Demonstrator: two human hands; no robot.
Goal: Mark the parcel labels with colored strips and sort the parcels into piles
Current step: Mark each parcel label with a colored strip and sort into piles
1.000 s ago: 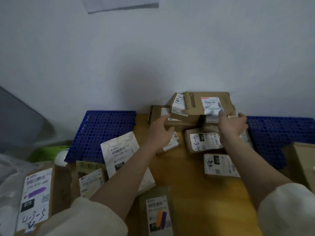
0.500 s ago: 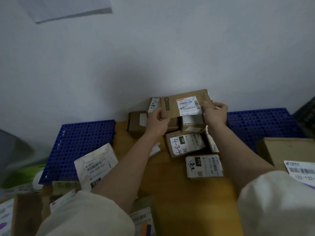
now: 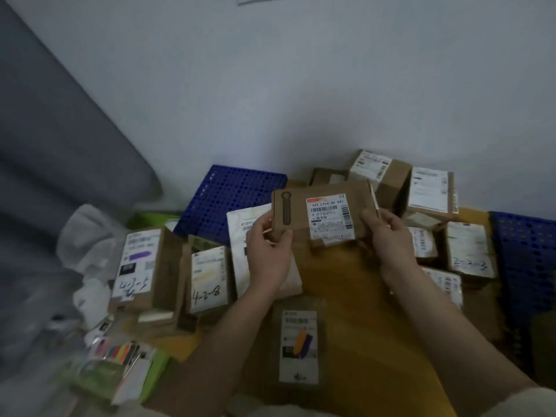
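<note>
The flat brown parcel (image 3: 322, 212) is being held up off the tabletop (image 3: 355, 284), its printed label (image 3: 329, 216) facing the camera, red band across the top, barcode below. No colored strip is showing on that label, so this one looks unmarked and unsorted. The left hand (image 3: 267, 254) is pinching the parcel's lower left corner, thumb on the face and fingers curled behind; the right hand (image 3: 388, 236) is curling round its right edge — a two-handed grip, with the box tilted slightly.

As for progress, the job seems partway through. Just below the grip, a parcel with orange and purple strips (image 3: 302, 344) on its label is lying flat. Left of the left hand, a box with a purple strip (image 3: 135, 263) and handwritten digits is standing beside a box marked 4-2-8 (image 3: 209, 279), and a white mailer bag (image 3: 255, 251) is lying partly behind the left hand. Right of the right hand and behind the held parcel, a cluster of boxes (image 3: 427, 194) is waiting; whether their labels carry strips I cannot tell — they are too blurred.

Down to the lower left of the grip, a pack of colored strips (image 3: 118, 353) is resting on a green case, well apart from both hands. Blue perforated mats (image 3: 228, 194) are lying at either side.
</note>
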